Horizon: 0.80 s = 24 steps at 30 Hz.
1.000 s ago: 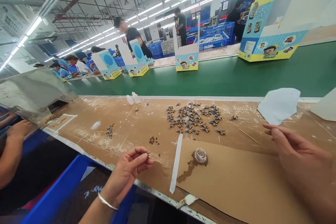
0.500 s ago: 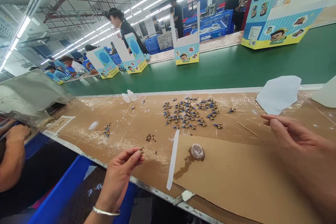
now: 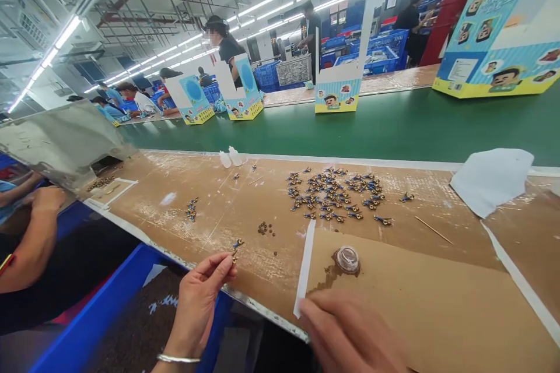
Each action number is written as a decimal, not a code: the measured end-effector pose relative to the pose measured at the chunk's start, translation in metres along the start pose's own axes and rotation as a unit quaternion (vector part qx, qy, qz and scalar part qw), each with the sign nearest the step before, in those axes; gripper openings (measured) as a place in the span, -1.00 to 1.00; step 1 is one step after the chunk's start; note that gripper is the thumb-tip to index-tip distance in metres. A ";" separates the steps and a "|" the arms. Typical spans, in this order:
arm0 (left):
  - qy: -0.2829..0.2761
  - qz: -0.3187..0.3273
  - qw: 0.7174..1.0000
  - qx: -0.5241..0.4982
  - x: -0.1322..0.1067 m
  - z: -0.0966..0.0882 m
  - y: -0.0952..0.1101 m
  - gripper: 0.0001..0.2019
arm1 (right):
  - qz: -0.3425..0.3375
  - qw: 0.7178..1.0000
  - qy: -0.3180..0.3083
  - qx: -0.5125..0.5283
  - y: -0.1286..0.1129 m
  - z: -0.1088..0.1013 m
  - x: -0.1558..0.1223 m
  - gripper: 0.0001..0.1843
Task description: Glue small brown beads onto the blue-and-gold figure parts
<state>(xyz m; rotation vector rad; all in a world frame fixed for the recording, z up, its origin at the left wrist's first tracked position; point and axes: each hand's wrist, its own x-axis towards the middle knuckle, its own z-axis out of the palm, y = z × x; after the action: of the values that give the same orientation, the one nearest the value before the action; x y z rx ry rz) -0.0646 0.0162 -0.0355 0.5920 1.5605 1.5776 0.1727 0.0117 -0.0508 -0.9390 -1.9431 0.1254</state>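
Observation:
My left hand (image 3: 203, 288), with a metal bangle at the wrist, pinches a small blue-and-gold part (image 3: 237, 245) between thumb and fingertips, above the front of the brown work surface. My right hand (image 3: 350, 332) is blurred at the lower edge, over the cardboard sheet (image 3: 429, 303). Its fingers are curled together; anything in them is too smeared to make out. Beyond it, a small clear dish (image 3: 348, 260) sits in a brown wet stain on the sheet. Several little dark brown rings (image 3: 265, 228) lie past my left hand. Many similar blue-and-gold parts (image 3: 326, 189) are spread out behind.
A thin wooden stick (image 3: 434, 230) and a white sheet (image 3: 492, 180) lie at right. Two white bottles (image 3: 235, 156) stand near the green belt (image 3: 280, 137), which carries printed boxes (image 3: 336, 93). A blue bin (image 3: 87, 326) is below left, beside a co-worker's arm (image 3: 37, 239).
My right hand has swung from the far right to the lower middle, its fingers drawing together. My left hand keeps its pinch on the small part. The whole view has shifted slightly.

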 end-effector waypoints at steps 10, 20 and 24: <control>-0.048 -0.006 0.999 0.002 -0.004 -0.002 -0.014 -0.67 | 0.042 0.945 -0.225 -0.235 0.001 0.084 0.052 -0.90; -0.065 -0.011 0.998 -0.008 -0.001 -0.011 -0.014 -0.73 | 0.004 0.914 -0.297 -0.276 0.006 0.088 0.056 -0.94; -0.071 -0.020 0.997 -0.006 -0.001 -0.011 -0.014 -0.73 | 0.028 0.919 -0.296 -0.259 0.009 0.088 0.058 -0.89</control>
<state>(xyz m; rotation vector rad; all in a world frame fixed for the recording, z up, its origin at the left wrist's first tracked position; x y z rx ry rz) -0.0694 0.0074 -0.0497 0.6485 1.4466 1.4819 0.0928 0.0810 -0.0622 -1.4249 -2.5775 -0.0938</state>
